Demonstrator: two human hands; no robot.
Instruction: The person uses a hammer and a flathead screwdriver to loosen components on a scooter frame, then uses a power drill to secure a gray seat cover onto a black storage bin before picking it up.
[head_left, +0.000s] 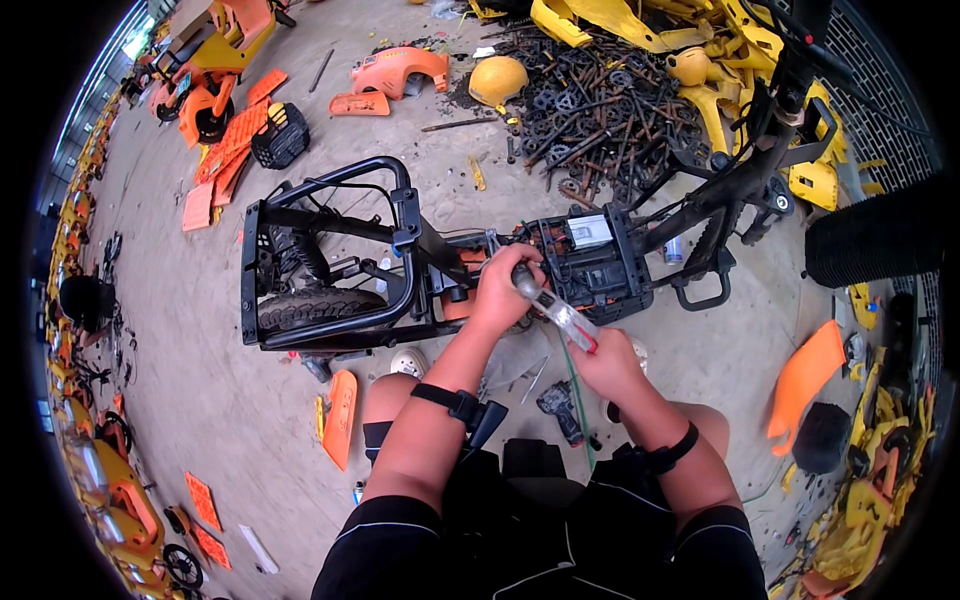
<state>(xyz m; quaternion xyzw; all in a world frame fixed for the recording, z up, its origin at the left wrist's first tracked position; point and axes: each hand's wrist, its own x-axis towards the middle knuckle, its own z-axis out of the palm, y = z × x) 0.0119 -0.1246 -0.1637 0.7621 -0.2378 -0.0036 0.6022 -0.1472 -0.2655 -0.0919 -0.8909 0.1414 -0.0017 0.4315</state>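
In front of me stands the stripped black scooter frame [408, 200], with its wheel [320, 308] at the left and an open compartment of wiring and a silver box [589, 231] at the right. My right hand [608, 362] is wrapped round the handle of a hammer [563, 317]. The hammer's metal head is beside my left hand [507, 287], over the middle of the frame. That left hand is closed, its fingers curled down toward the frame. What it grips is hidden; a small metal piece [491, 239] shows just past it.
A cordless power tool [560, 410] lies on the floor between my feet, beside a green cord [580, 400]. Beyond the frame are a heap of rusty metal parts [610, 120], a yellow helmet-like shell [498, 80] and orange panels [240, 135]. More orange panels [808, 380] lie at the right.
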